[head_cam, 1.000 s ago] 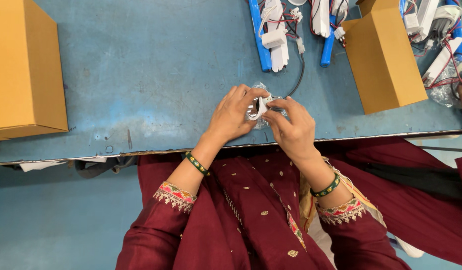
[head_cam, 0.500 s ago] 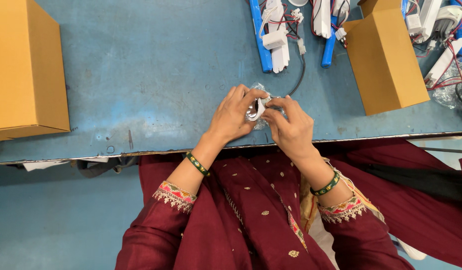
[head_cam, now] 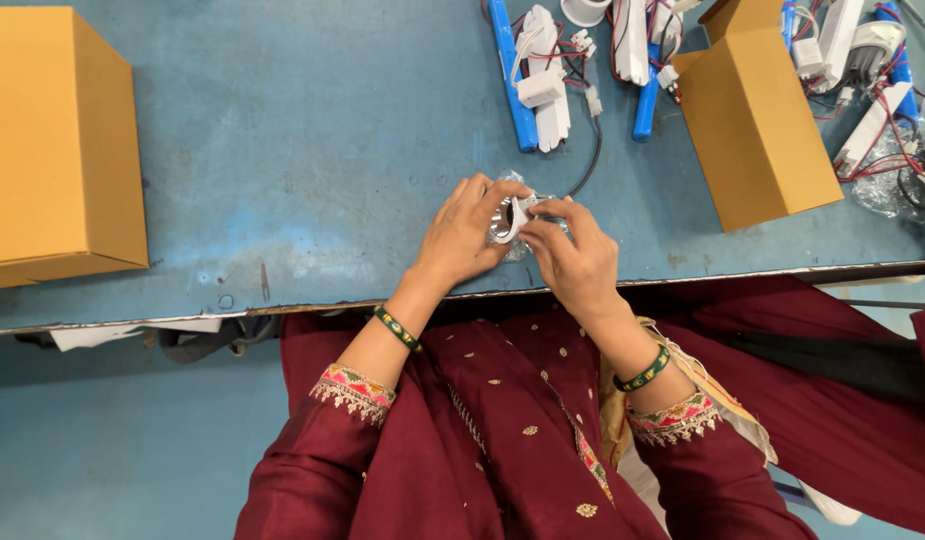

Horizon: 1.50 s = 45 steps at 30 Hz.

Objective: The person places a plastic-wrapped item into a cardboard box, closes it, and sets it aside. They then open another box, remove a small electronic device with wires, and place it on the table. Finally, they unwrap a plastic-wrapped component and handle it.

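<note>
The small shiny part (head_cam: 506, 222), silvery with a white piece at its middle and wrapped in clear crinkled plastic, sits between your two hands just above the near edge of the blue table (head_cam: 282, 150). Your left hand (head_cam: 464, 238) cups it from the left, fingers curled close together around its side, the thumb pressed against the white piece. Your right hand (head_cam: 574, 258) meets it from the right, thumb and forefinger pinching the white piece, the other fingers folded in beneath. The two hands touch at the fingertips over the part.

A black cable (head_cam: 588, 160) runs from just beside the part up toward a cluster of blue tubes and white modules with wires (head_cam: 542, 80) at the far edge. To the right of that stands a tan cardboard box (head_cam: 757, 125), with more white wired units (head_cam: 862, 70) beyond it. A larger cardboard box (head_cam: 57, 150) stands well apart at the left. Green bangles (head_cam: 397, 328) ring both your wrists.
</note>
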Tool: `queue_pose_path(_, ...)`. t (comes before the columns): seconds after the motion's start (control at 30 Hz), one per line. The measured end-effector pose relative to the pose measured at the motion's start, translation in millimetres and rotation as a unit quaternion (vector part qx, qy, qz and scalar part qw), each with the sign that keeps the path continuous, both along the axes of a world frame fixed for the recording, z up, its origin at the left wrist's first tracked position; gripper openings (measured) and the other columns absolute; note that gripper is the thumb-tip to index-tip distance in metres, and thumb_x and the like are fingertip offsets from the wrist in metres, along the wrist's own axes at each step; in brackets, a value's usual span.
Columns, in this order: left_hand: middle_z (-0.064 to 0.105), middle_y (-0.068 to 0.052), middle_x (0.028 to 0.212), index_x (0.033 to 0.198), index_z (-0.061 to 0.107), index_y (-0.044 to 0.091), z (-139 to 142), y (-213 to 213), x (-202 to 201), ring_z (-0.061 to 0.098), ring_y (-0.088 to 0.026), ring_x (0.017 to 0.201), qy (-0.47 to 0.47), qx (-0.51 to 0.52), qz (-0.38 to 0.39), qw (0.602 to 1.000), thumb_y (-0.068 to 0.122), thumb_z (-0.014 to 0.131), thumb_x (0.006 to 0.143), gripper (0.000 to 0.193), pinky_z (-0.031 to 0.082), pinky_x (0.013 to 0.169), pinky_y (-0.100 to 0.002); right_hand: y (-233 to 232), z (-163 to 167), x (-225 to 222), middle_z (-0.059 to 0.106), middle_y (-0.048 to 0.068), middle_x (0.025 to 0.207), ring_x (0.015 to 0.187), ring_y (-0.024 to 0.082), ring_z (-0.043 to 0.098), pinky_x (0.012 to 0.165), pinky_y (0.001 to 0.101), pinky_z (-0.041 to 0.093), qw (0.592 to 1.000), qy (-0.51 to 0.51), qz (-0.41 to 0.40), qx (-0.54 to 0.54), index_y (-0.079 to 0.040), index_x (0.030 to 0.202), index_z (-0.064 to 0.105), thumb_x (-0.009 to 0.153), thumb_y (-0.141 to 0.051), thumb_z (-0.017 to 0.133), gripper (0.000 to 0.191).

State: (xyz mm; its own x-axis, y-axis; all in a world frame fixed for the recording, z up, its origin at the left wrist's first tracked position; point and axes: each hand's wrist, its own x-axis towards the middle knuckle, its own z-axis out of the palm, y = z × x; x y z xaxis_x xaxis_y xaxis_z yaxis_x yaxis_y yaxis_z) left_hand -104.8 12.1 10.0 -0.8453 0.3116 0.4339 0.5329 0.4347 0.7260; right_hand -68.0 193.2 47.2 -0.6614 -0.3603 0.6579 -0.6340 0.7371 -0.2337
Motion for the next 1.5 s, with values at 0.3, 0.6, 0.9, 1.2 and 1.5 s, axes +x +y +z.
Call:
queue_pose_path(0.3,0.057,-0.005,0.103,0.126,0.058,0.022,-3,0,2,0.058,-0.031,0.100,-0.001,0.005,0.005,1.000,0.009,0.081,0.074,0.058,0.050,0.085,-0.043,-2,3,-2,0.069,0.007,0.108,0.091,0.028,0.069,0.084,0.0379,0.058,0.999,0.009,-0.002,0.038,-0.007,0.096,0.071,0.083,-0.006,0.084,0.019)
queue_pose_path(0.6,0.056,-0.006,0.101,0.126,0.058,0.022,-4,0,0,0.057,-0.030,0.099,-0.009,0.004,0.003,1.000,0.010,0.082,0.073,0.059,0.049,0.085,-0.043,-6,7,-4,0.066,0.005,0.107,0.090,0.027,0.066,0.085,0.0389,0.058,0.998,0.026,-0.009,0.065,-0.007,0.095,0.069,0.083,-0.007,0.081,0.018)
queue_pose_path(0.9,0.056,-0.005,0.101,0.126,0.058,0.023,-1,-1,3,0.057,-0.030,0.099,-0.010,-0.006,0.006,1.000,0.011,0.082,0.074,0.059,0.050,0.085,-0.044,1,7,-1,0.068,0.006,0.110,0.095,0.027,0.069,0.082,0.0362,0.058,0.999,-0.008,0.009,0.037,-0.005,0.096,0.067,0.088,-0.006,0.080,0.016)
queue_pose_path(1.2,0.058,-0.008,0.107,0.128,0.057,0.020,-6,-2,0,0.058,-0.033,0.104,-0.005,0.009,-0.003,1.000,0.007,0.080,0.070,0.064,0.051,0.087,-0.044,8,21,-6,0.069,0.005,0.112,0.093,0.024,0.071,0.097,0.0443,0.059,0.989,0.047,0.048,0.134,-0.007,0.099,0.073,0.089,-0.012,0.080,0.014)
queue_pose_path(1.5,0.060,-0.012,0.114,0.128,0.057,0.014,-5,-6,6,0.058,-0.037,0.109,-0.025,-0.005,-0.018,1.000,0.004,0.078,0.070,0.062,0.050,0.091,-0.046,8,8,-6,0.066,0.005,0.116,0.101,0.021,0.067,0.116,0.0469,0.044,0.967,0.100,0.038,0.231,-0.007,0.099,0.072,0.088,-0.016,0.068,0.015)
